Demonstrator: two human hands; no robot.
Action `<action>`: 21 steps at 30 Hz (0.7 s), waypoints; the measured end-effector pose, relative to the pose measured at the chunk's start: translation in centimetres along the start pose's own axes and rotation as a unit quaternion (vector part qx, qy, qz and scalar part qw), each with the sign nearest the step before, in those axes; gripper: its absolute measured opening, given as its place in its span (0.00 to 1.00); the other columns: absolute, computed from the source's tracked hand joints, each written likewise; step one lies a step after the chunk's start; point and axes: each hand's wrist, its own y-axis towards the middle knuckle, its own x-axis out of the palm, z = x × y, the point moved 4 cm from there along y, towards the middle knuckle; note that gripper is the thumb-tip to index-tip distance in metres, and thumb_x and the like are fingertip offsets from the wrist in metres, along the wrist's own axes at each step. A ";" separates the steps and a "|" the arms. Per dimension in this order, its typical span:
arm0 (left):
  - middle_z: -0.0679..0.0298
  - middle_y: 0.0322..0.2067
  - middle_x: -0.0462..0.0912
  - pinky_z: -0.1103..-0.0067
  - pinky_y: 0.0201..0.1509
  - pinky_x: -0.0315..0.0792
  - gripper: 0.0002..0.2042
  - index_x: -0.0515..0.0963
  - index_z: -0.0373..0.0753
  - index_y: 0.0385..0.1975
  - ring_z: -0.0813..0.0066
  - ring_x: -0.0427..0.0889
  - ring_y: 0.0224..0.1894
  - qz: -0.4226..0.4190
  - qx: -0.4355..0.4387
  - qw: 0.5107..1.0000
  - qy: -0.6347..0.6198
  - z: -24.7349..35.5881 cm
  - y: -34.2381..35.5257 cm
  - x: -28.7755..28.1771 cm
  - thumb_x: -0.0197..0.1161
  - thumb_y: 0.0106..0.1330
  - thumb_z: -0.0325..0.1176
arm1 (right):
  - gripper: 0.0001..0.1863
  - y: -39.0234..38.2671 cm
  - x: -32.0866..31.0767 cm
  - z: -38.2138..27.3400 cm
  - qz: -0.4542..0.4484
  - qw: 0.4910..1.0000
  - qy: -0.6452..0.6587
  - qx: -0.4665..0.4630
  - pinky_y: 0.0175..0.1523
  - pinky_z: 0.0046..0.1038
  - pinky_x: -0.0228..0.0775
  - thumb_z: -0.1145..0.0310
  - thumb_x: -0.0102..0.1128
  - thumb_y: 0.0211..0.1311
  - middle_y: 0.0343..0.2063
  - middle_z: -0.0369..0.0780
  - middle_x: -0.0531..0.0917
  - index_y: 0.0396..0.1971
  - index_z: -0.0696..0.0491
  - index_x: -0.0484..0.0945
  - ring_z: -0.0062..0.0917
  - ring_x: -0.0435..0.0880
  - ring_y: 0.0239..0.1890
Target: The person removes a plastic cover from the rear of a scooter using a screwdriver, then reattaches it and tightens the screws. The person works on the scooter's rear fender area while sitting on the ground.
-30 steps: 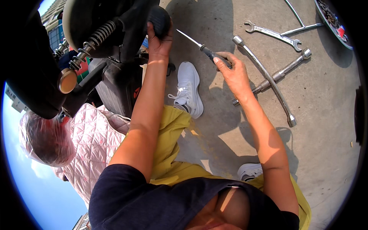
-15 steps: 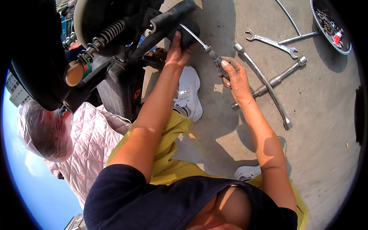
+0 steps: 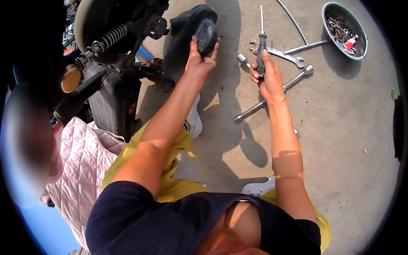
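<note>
My left hand (image 3: 201,60) grips a black moulded plastic part (image 3: 182,32) with a ribbed end, held beside the scooter's underside, right of the coil-spring shock (image 3: 110,39). My right hand (image 3: 267,74) is closed around the handle of a screwdriver (image 3: 262,41), whose long metal shaft points away from me, toward the top of the view. Behind that hand, long socket wrenches (image 3: 296,81) lie on the concrete, partly hidden by my arm, along with a double open-end spanner (image 3: 286,56).
A metal bowl (image 3: 363,37) of small hardware and a white-and-red tube stands at upper right, beside a T-bar wrench (image 3: 312,46). At left are a black case-like body (image 3: 110,106) on the scooter and a pink quilted cover (image 3: 83,165). My white shoes (image 3: 195,119) rest on the concrete.
The black part in my left hand has come away from the scooter's frame. The screwdriver has swung from pointing at that part to pointing upward in the view.
</note>
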 end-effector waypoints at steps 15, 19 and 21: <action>0.59 0.55 0.70 0.63 0.63 0.64 0.21 0.67 0.38 0.52 0.61 0.70 0.56 -0.316 0.104 0.924 0.191 -1.5 -0.3 -3.3 0.59 0.63 0.41 | 0.18 -0.2 -2.0 -11.0 0.038 0.955 -0.209 -0.209 0.43 0.26 0.75 0.70 0.59 0.60 0.35 0.43 0.80 0.48 0.57 0.68 0.26 0.81 0.39; 0.59 0.55 0.70 0.63 0.63 0.64 0.21 0.67 0.38 0.52 0.61 0.70 0.56 -0.340 0.092 0.920 0.170 -2.1 0.1 -4.1 0.59 0.63 0.41 | 0.20 -0.8 -1.6 -14.4 0.061 0.903 -0.387 -0.174 0.33 0.18 0.70 0.63 0.57 0.63 0.26 0.36 0.78 0.51 0.57 0.70 0.16 0.77 0.27; 0.59 0.55 0.70 0.63 0.63 0.64 0.21 0.67 0.38 0.52 0.61 0.70 0.56 -0.345 0.091 0.920 0.163 -2.0 0.0 -4.4 0.59 0.63 0.41 | 0.20 -1.7 -0.7 -17.5 0.082 0.823 -0.525 -0.202 0.31 0.18 0.67 0.61 0.55 0.63 0.24 0.35 0.77 0.50 0.57 0.72 0.15 0.75 0.24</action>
